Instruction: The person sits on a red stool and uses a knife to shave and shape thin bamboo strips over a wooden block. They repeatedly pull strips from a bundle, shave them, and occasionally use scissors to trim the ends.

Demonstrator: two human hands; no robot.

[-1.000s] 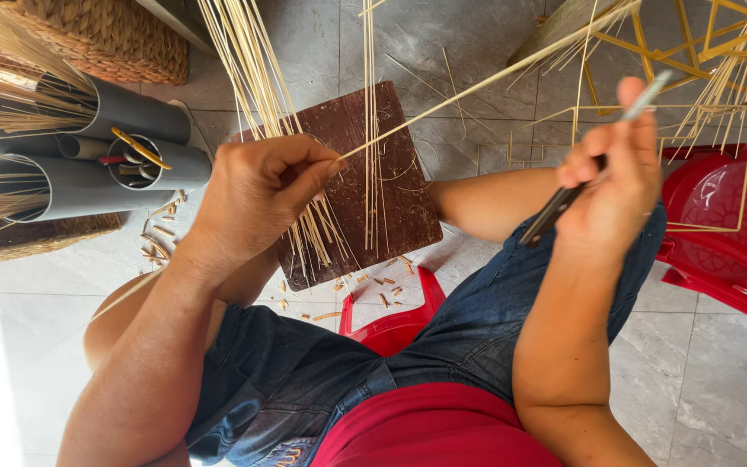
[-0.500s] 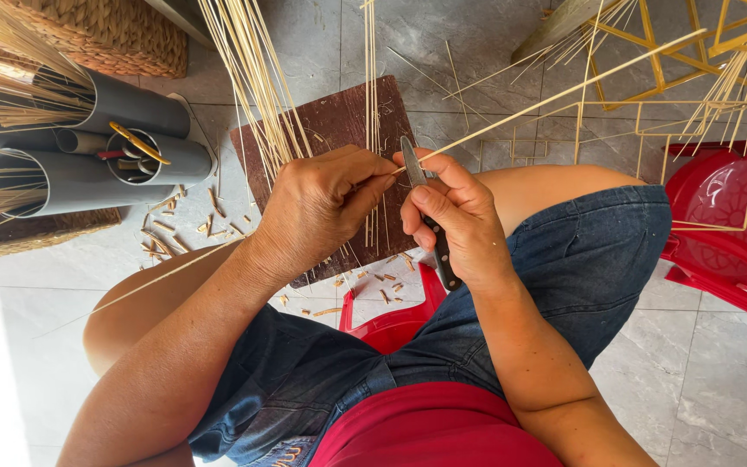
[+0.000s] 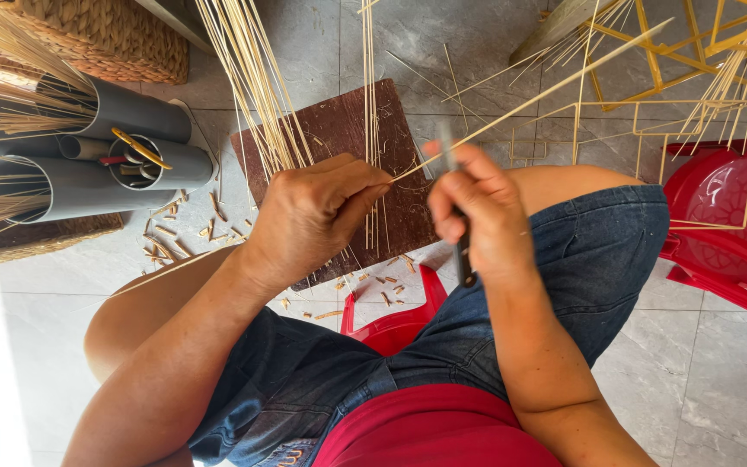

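Note:
My left hand (image 3: pixel 317 216) pinches the near end of a long thin bamboo stick (image 3: pixel 546 91) that slants up to the right. My right hand (image 3: pixel 482 216) grips a small knife (image 3: pixel 453 207), its blade laid against the stick just beside my left fingertips. Both hands hover over a dark brown board (image 3: pixel 347 130) on the floor. A bundle of thin sticks (image 3: pixel 248 78) leans across the board behind my left hand. I sit with my knees apart in denim shorts.
Grey plastic tubes (image 3: pixel 105 147) holding sticks and tools lie at the left beside woven baskets (image 3: pixel 105 35). Short offcuts (image 3: pixel 170 233) litter the tiles. A red plastic chair (image 3: pixel 728 225) stands at the right under stick frames (image 3: pixel 676 95). A red stool (image 3: pixel 391 324) shows between my legs.
My right hand came in from the far right with the knife and met the stick at my left fingertips. The left hand stayed over the board, holding the stick.

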